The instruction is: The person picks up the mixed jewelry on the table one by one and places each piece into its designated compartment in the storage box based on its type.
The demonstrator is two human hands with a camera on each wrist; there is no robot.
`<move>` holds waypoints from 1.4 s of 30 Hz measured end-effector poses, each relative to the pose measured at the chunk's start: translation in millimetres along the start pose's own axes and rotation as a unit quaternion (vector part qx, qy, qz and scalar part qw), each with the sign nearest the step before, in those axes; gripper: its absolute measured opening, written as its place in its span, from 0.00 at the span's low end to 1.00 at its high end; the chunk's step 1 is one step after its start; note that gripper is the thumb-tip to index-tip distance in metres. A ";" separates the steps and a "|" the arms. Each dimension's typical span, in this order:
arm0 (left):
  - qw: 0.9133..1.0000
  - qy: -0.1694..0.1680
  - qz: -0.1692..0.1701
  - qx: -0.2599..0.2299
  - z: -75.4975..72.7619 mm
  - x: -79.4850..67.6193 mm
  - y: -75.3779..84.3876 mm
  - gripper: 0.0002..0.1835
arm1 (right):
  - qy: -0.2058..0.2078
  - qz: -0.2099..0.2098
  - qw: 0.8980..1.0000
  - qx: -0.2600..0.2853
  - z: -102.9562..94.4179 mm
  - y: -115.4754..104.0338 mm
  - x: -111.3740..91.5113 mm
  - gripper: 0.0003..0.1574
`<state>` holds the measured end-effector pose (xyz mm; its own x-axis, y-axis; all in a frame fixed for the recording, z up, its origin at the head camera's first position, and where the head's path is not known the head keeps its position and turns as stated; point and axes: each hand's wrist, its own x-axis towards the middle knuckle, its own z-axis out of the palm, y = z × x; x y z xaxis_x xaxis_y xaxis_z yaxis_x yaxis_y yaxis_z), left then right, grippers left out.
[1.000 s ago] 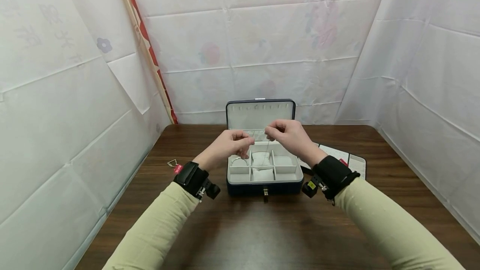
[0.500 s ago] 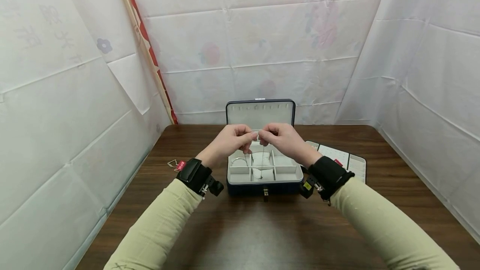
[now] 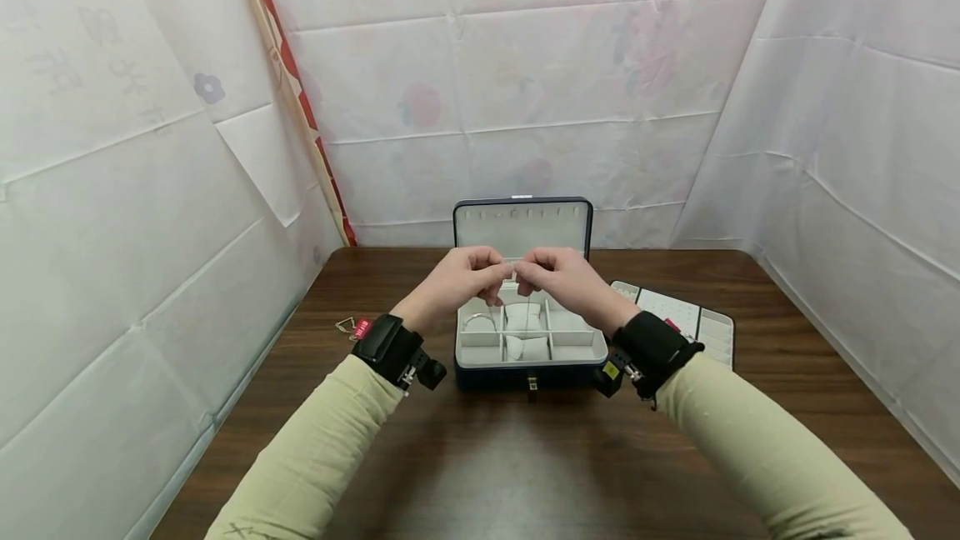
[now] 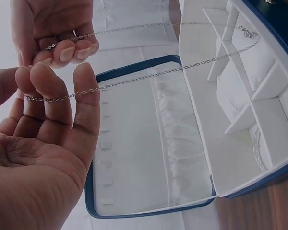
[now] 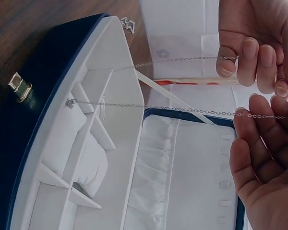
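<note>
A thin silver chain necklace hangs in a long loop between both hands, with a small silver pendant at its low end. My left hand pinches one end of it. Close beside, almost touching, my right hand pinches the other end. Both hands are above an open navy jewelry box with a white, divided inside. White cushions fill the middle compartments, and a silver bangle lies in a left one. Fingers hide the chain's very ends.
The raised lid stands behind the hands, with a row of tabs inside. A white sectioned tray lies right of the box, partly behind the right forearm. Left, a small chain with a red tag rests on the wooden table.
My right hand has come left and slightly down, my left a little right and up, until they nearly meet. The necklace now hangs from both, and more of the tray shows.
</note>
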<state>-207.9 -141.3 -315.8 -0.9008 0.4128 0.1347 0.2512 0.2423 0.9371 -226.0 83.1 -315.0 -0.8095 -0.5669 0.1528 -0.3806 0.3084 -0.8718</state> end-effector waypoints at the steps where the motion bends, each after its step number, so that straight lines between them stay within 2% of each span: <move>1: 1.000 0.001 0.002 0.004 -0.8 0.2 0.0 0.11 | 0.001 0.001 1.000 0.001 -0.2 0.3 0.5 0.23; 9: 0.997 0.026 0.010 0.065 -5.5 2.7 0.1 0.11 | 0.014 0.006 1.000 -0.006 -0.8 0.7 5.2 0.19; 14: 0.992 0.044 0.016 0.119 -7.9 6.3 2.3 0.11 | 0.028 0.005 0.999 -0.016 -0.8 -0.9 9.9 0.18; 19: 0.985 0.063 0.024 0.158 -9.5 11.9 4.9 0.10 | 0.042 0.002 0.998 -0.052 -0.5 -0.6 15.7 0.18; 30: 0.965 0.094 0.029 0.242 -16.3 27.4 3.8 0.10 | 0.068 -0.012 0.990 -0.121 -1.0 0.9 31.9 0.17; 38: 0.939 0.126 0.036 0.317 -19.0 38.3 1.3 0.10 | 0.097 -0.029 0.979 -0.179 0.1 3.2 47.9 0.17; 42: 0.930 0.140 0.033 0.337 -20.0 43.6 -1.0 0.09 | 0.105 -0.031 0.974 -0.199 0.7 5.2 53.3 0.16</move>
<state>-254.5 -141.1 -304.4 -0.9091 0.2235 0.3516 0.3886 0.7591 0.5223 -270.7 53.9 -311.8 -0.8372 -0.4381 0.3274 -0.5408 0.5739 -0.6149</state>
